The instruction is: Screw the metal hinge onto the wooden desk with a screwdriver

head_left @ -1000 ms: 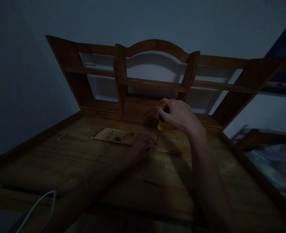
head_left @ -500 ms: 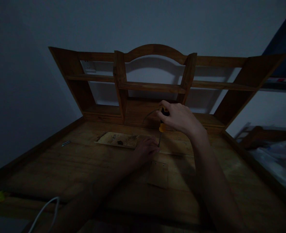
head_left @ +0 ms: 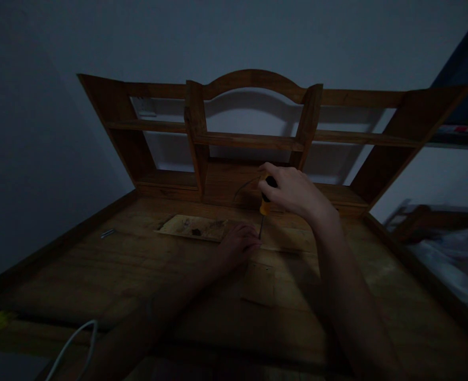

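Note:
A yellow and black screwdriver point(head_left: 264, 205) stands nearly upright, its thin shaft pointing down. My right hand point(head_left: 293, 190) is closed round the top of its handle. Low at the shaft's tip is my left hand point(head_left: 240, 242), its fingers bent together against a long wooden board point(head_left: 196, 227); what they pinch, if anything, is too dark to make out. This board lies across the desk and has a rough, dark-stained left part. Nearer to me, a small square wooden piece point(head_left: 258, 286) with small holes lies below my left fingers.
Behind the wooden desktop point(head_left: 110, 280) rises a shelf unit point(head_left: 253, 142) with an arched top. Small metal pieces point(head_left: 107, 233) lie at the left. A white cable point(head_left: 73, 338) loops at the front left edge, near a yellow object point(head_left: 0, 319).
Both hands stay in almost the same place. The screwdriver's handle has shifted very slightly in my right fingers, and the view has moved a touch.

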Demonstrator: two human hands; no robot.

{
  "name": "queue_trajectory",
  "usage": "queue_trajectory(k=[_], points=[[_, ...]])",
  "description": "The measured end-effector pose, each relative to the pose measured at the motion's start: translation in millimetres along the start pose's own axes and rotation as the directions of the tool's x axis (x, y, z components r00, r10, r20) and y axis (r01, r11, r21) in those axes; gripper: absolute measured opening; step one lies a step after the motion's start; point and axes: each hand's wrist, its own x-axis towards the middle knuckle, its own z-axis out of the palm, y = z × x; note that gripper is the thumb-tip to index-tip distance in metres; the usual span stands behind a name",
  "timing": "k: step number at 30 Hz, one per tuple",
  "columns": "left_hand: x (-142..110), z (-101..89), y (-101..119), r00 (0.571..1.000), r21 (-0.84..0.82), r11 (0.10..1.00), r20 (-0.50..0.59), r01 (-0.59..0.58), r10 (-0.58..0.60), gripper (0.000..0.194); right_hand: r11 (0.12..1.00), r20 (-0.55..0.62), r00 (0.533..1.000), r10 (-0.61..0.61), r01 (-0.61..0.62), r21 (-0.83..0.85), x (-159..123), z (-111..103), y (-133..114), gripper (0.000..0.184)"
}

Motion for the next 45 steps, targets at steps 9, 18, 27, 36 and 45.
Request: queue_trajectory(k=[9,18,27,36,45], points=[[1.2,-2.2,4.2,1.0,-0.021,1.0,-0.019,-0.006,0.006,0.014,0.996,-0.037,0.996,-0.081,0.082,0.042,2.6,1.9,0.2,0.027],[2.9,-4.1,5.5,1.0,-0.031,1.0,-0.011,-0.005,0.005,0.015,0.991,-0.03,0.995,-0.097,0.099,0.091,2.1,4.1,-0.9,0.031],[2.0,-3.1,4.6,0.999,-0.036,0.999,-0.035,-0.008,0.007,0.014,0.997,-0.02,0.999,-0.047,0.048,0.065,2.4,7.2,4.1,0.038],[0.7,-1.7,2.9,1.0,-0.022,1.0,-0.029,0.002,-0.003,0.015,0.993,-0.031,0.996,-0.089,0.091,0.08,3.4,3.9,6.6,0.034],[0.0,2.1,-0.4,0.999,-0.023,1.0,-0.029,-0.02,0.019,0.016,0.999,-0.042,0.999,-0.028,0.029,0.035,3.6,4.3,4.0,0.033]])
